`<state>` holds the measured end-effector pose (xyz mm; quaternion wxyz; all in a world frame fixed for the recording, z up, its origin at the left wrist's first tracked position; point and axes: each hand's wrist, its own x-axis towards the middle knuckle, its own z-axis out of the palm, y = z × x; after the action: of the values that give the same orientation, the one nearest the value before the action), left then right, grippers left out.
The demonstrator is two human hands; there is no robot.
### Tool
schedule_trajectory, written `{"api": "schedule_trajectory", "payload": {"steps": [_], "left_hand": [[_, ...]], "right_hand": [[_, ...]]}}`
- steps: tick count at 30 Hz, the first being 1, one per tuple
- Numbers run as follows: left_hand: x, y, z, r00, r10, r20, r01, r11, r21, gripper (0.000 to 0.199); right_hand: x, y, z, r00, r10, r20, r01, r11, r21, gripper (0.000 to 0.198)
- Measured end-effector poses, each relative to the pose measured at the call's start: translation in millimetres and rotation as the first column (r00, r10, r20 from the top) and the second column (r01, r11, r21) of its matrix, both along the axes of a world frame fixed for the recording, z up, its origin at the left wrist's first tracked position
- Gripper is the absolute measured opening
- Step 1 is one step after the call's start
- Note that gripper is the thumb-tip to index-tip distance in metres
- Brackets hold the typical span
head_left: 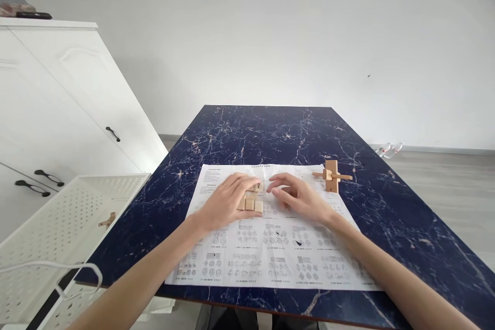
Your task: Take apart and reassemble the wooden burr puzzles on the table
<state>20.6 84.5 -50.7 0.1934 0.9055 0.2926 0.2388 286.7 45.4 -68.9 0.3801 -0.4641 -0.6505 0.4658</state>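
Note:
My left hand (225, 200) curves over a small wooden block puzzle (250, 204) of light square-edged pieces, its fingers across the top and its thumb along the near side. Part of the puzzle is hidden beneath those fingers. Just to the right, my right hand (299, 198) hovers with bent fingers slightly apart and nothing visible between them. Under both hands lies a creased white instruction sheet (247, 252) printed with rows of small diagrams. Beyond my right hand, a cross-shaped wooden puzzle (331, 176) rests at the sheet's right edge.
The dark blue marbled table (263, 134) stretches away toward a white wall. On the left are a white cabinet (77, 93) and a perforated white rack (46, 216) holding another small wooden puzzle (107, 220). A white cable (50, 264) loops near the table's left corner. Clear bottles (390, 150) lie on the floor at right.

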Motion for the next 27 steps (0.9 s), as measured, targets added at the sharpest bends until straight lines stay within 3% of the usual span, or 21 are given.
{"api": "schedule_trajectory", "payload": {"steps": [2, 5, 11, 16, 23, 27], "left_hand": [[5, -5, -0.2, 0.996, -0.087, 0.023, 0.087, 0.996, 0.032, 0.069], [7, -7, -0.4, 0.988, -0.149, 0.042, 0.150, 0.989, -0.003, 0.073], [6, -6, 0.0, 0.999, -0.046, -0.004, 0.044, 0.975, -0.218, 0.085], [-1, 5, 0.2, 0.997, 0.000, -0.075, -0.013, 0.986, -0.168, 0.100], [-30, 30, 6.1, 0.981, 0.033, -0.191, -0.070, 0.980, -0.189, 0.075], [-34, 32, 12.3, 0.982, 0.131, -0.133, -0.165, 0.943, -0.289, 0.071]], "right_hand": [[-8, -4, 4, 0.992, 0.108, -0.064, -0.112, 0.992, -0.056, 0.050], [-17, -8, 6, 0.985, 0.163, -0.065, -0.168, 0.982, -0.091, 0.043], [-14, -5, 0, 0.999, -0.050, -0.016, 0.049, 0.998, -0.037, 0.039], [-8, -2, -2, 0.985, -0.165, -0.042, 0.165, 0.986, -0.010, 0.043], [-5, -5, 3, 0.975, -0.187, -0.117, 0.181, 0.982, -0.060, 0.053], [-4, -6, 3, 0.977, -0.165, -0.139, 0.159, 0.986, -0.050, 0.057]]}}
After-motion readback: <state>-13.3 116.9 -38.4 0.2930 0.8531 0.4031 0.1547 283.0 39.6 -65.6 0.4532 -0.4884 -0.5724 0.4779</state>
